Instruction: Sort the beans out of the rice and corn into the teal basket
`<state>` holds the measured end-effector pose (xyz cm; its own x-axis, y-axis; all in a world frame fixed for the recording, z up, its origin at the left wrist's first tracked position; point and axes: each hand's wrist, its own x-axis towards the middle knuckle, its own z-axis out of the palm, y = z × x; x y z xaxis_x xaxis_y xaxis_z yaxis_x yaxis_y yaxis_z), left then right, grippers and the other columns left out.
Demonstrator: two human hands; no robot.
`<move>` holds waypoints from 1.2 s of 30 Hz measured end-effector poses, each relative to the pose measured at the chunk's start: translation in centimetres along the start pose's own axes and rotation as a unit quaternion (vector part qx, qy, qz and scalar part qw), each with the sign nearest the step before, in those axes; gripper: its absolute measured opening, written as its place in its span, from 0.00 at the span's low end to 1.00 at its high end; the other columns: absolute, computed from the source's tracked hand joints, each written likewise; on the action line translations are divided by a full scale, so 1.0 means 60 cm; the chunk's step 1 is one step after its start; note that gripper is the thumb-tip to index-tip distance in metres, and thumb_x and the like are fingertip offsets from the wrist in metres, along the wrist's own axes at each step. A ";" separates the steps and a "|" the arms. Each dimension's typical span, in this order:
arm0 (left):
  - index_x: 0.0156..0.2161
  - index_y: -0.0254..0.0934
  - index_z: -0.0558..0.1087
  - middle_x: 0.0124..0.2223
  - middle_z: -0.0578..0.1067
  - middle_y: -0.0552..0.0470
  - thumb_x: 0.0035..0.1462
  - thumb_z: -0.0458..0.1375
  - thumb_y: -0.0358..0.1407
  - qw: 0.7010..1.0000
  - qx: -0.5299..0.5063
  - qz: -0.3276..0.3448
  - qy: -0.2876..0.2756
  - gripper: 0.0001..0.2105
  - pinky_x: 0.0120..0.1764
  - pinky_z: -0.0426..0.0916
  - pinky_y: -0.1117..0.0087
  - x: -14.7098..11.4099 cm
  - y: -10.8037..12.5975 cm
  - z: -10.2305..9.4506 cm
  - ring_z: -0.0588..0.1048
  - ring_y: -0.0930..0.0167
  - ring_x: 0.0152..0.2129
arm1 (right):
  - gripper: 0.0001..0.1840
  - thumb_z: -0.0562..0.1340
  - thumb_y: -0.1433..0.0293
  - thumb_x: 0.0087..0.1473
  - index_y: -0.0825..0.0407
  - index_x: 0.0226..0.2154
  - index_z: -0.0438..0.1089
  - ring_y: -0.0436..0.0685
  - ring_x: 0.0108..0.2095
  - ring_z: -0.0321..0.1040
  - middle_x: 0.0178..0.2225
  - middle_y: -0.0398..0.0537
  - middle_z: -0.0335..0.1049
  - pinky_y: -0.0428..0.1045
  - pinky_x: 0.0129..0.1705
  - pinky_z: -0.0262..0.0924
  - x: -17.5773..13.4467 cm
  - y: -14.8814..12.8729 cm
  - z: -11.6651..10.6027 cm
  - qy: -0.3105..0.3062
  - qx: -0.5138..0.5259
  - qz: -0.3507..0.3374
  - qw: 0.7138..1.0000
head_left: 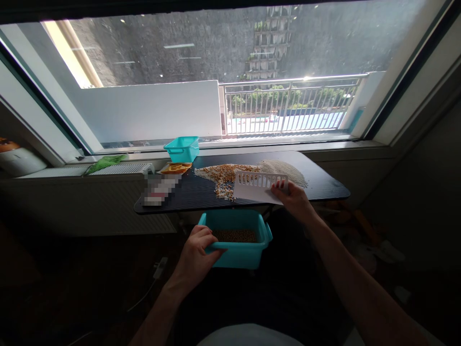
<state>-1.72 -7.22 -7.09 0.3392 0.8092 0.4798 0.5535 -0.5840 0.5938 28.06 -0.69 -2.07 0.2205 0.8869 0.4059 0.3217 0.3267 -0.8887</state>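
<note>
My left hand grips the near left rim of a turquoise plastic bin, which is held below the table's front edge. Brownish grains or beans cover the bin's floor. In my right hand is a white flat plate with a row of slots, pinched at its right end. The plate stands tilted over the front of the table, hiding part of the pile behind it. Orange-brown kernels mixed with white grains spread to its left and behind. A heap of white grains lies farther back right.
A black tabletop stands against the window. Another turquoise bin sits at its back left, near an orange packet and a blurred item. A radiator with a green cloth is at left. A power strip lies below.
</note>
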 end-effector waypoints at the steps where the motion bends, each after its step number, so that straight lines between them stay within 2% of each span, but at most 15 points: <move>1: 0.24 0.39 0.74 0.29 0.76 0.51 0.50 0.66 0.29 1.000 0.001 -0.001 0.000 0.07 0.43 0.70 0.63 0.000 0.000 0.000 0.72 0.62 0.40 | 0.22 0.69 0.49 0.40 0.50 0.25 0.69 0.55 0.28 0.65 0.25 0.44 0.69 0.53 0.34 0.64 0.000 0.001 0.001 -0.001 0.000 0.001 1.000; 11: 0.24 0.38 0.74 0.30 0.76 0.50 0.50 0.67 0.29 1.000 0.003 -0.007 -0.005 0.08 0.43 0.70 0.63 0.003 0.000 -0.002 0.71 0.62 0.40 | 0.23 0.70 0.49 0.39 0.51 0.27 0.71 0.54 0.28 0.65 0.26 0.43 0.70 0.53 0.35 0.65 0.000 0.013 -0.009 -0.010 0.014 0.014 1.000; 18: 0.23 0.38 0.73 0.29 0.75 0.51 0.50 0.67 0.28 1.000 0.006 -0.004 -0.002 0.08 0.44 0.69 0.64 0.003 -0.002 -0.002 0.71 0.62 0.40 | 0.25 0.69 0.46 0.38 0.50 0.24 0.68 0.53 0.28 0.64 0.25 0.43 0.68 0.52 0.36 0.64 0.006 0.009 0.011 -0.012 0.021 0.003 1.000; 28: 0.24 0.38 0.74 0.29 0.76 0.50 0.51 0.66 0.29 1.000 0.002 -0.006 0.000 0.07 0.43 0.69 0.64 0.003 -0.001 -0.003 0.71 0.62 0.39 | 0.23 0.69 0.49 0.40 0.50 0.25 0.67 0.52 0.27 0.61 0.25 0.41 0.65 0.51 0.34 0.61 0.003 -0.003 0.012 -0.036 0.022 -0.004 0.999; 33: 0.24 0.37 0.74 0.30 0.76 0.50 0.50 0.67 0.28 1.000 0.002 -0.007 0.003 0.08 0.43 0.69 0.64 0.003 -0.002 -0.003 0.71 0.61 0.40 | 0.23 0.70 0.50 0.40 0.50 0.21 0.65 0.51 0.26 0.59 0.23 0.41 0.63 0.50 0.30 0.60 0.000 -0.004 0.013 -0.053 0.015 -0.006 0.998; 36: 0.24 0.37 0.74 0.30 0.76 0.49 0.50 0.67 0.28 1.000 0.002 -0.009 0.002 0.07 0.43 0.69 0.64 0.003 -0.002 -0.004 0.71 0.61 0.40 | 0.23 0.70 0.49 0.40 0.50 0.23 0.67 0.52 0.26 0.60 0.23 0.42 0.65 0.50 0.30 0.60 0.001 -0.006 0.008 -0.042 0.011 -0.005 0.999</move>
<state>-1.91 -7.03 -6.93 0.3264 0.8192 0.4716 0.5620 -0.5693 0.6000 27.51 -0.61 -1.86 0.1383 0.9074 0.3969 0.3039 0.3425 -0.8890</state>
